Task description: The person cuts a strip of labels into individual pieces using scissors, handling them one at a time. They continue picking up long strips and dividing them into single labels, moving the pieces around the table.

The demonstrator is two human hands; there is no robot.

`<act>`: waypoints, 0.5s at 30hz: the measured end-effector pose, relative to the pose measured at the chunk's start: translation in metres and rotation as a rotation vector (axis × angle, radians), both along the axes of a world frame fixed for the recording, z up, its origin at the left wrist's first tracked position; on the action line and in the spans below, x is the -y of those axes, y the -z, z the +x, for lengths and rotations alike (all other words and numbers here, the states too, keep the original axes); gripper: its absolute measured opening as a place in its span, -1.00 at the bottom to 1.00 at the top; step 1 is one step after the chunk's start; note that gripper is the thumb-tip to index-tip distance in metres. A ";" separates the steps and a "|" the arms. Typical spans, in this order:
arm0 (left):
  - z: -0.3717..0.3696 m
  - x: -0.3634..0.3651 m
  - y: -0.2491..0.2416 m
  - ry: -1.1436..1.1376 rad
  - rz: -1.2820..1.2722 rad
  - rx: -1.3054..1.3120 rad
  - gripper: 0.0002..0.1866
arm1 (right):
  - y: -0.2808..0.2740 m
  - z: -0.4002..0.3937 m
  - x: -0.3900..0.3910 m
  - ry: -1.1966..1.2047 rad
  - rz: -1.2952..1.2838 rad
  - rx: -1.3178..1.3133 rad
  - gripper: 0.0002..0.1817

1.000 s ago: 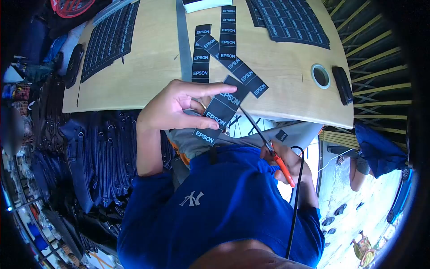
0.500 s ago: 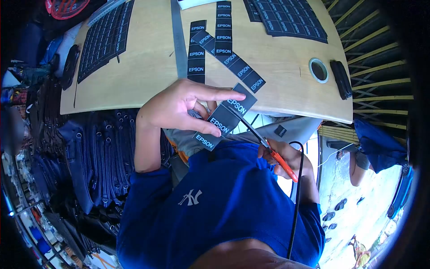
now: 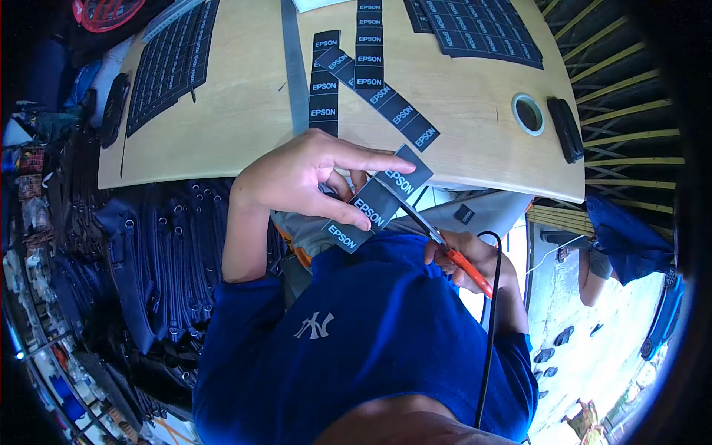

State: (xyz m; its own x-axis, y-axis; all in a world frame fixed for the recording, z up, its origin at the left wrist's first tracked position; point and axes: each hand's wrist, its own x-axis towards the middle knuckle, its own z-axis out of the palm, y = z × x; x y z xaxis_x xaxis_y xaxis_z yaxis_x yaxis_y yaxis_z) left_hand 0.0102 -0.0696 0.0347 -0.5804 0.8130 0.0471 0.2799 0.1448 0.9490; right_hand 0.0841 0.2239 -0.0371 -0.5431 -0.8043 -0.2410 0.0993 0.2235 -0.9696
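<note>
My left hand (image 3: 311,182) pinches a short black strip of EPSON labels (image 3: 373,205) between thumb and fingers, over my lap near the table's front edge. Red-handled scissors (image 3: 466,265) are in my right hand (image 3: 475,256); their blades reach the strip between its top two labels. One cut black label (image 3: 464,213) lies on my right thigh. On the table, a slanted EPSON strip (image 3: 400,113) lies just beyond my left hand, beside two upright strips (image 3: 369,55) (image 3: 324,87).
The wooden table (image 3: 245,96) bears a metal ruler (image 3: 295,67), a tape roll (image 3: 528,114), a black case (image 3: 565,130), and label sheets (image 3: 482,30) (image 3: 174,67). Dark straps (image 3: 174,259) hang at the left. Part of another person (image 3: 591,278) shows at the right.
The held strip and my left hand have shifted slightly right. The scissor blades now look closer together, across the strip at the join below its top label.
</note>
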 end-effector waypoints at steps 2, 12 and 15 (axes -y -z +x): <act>-0.001 0.000 0.001 0.013 -0.002 0.007 -0.27 | 0.000 0.000 0.000 -0.003 0.001 -0.006 -0.33; 0.000 -0.002 0.005 0.002 0.007 0.109 -0.28 | 0.001 0.002 0.005 0.079 -0.056 0.147 -0.09; 0.000 -0.002 0.003 -0.005 0.003 0.125 -0.28 | -0.002 0.003 0.005 0.067 0.002 0.105 -0.15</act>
